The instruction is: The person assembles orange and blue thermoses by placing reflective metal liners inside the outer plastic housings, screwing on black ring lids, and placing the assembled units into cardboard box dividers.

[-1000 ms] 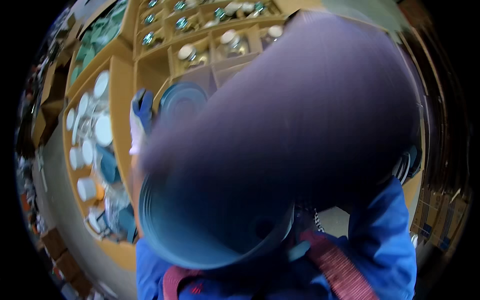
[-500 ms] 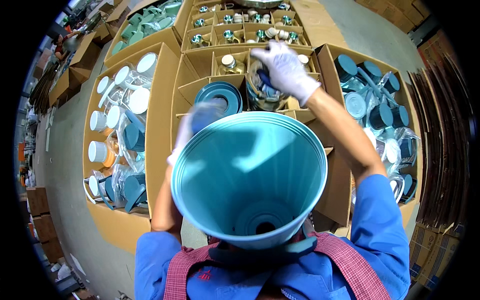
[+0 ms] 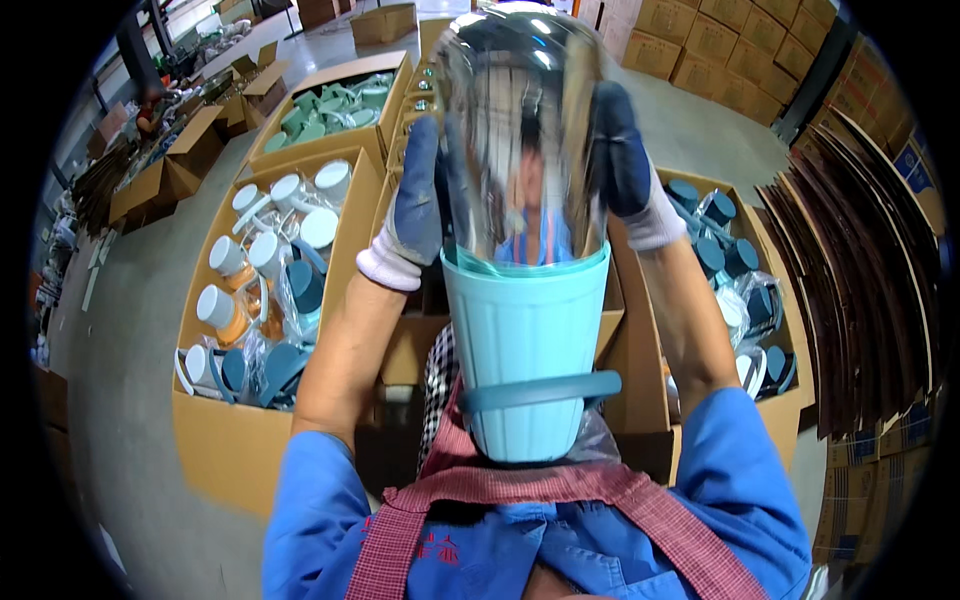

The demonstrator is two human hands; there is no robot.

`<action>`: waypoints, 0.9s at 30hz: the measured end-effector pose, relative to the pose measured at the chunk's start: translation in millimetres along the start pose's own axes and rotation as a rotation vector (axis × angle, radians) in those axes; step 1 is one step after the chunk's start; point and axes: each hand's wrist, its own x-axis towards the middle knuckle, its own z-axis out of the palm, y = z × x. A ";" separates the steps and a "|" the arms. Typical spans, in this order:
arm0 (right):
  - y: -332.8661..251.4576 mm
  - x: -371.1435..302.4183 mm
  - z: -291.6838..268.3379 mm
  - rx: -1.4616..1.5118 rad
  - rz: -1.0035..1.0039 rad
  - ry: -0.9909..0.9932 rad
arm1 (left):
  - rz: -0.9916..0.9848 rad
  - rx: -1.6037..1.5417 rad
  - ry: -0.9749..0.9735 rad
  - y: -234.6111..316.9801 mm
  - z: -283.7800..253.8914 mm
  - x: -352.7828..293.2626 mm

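Note:
A silvered glass flask liner (image 3: 520,150) stands upright in front of me, its rounded end up and its lower part inside the mouth of a turquoise ribbed plastic flask shell (image 3: 525,320). My left hand (image 3: 412,215) and my right hand (image 3: 632,165), in white gloves with dark blue palms, press on the liner from both sides, closed on it. Round the shell's lower part runs a dark teal handle band (image 3: 540,390). The shell leans close to my chest, against my red checked apron straps. The liner's lower end is hidden inside the shell.
Open cartons flank me: white and teal lidded jugs (image 3: 265,255) at left, teal ones (image 3: 740,258) at right. Green parts (image 3: 335,108) fill a carton farther off. Stacked brown sheets (image 3: 850,290) stand at right, sealed cartons (image 3: 715,45) behind.
The shell's mouth was uncovered, with my hands above the divided carton beyond it. Now both hands hold the glass liner in the shell's mouth. The view has tilted up.

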 end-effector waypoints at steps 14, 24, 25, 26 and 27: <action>170.1 -36.9 12.2 1.031 0.723 -0.002 | -0.039 1.198 -0.796 2.9 -48.1 6.2; 241.0 -12.9 6.8 0.436 0.483 0.293 | 0.067 0.156 0.574 -90.1 -167.8 -17.8; 203.8 -9.1 -2.7 0.524 0.407 0.243 | 0.150 0.149 0.470 -63.5 -141.3 -2.1; 172.9 -7.1 -8.5 0.643 0.355 0.166 | 0.284 0.498 0.364 -48.5 -107.6 10.1; 136.4 -4.6 -16.5 0.753 0.305 0.092 | 0.292 0.676 0.249 -27.3 -79.9 14.3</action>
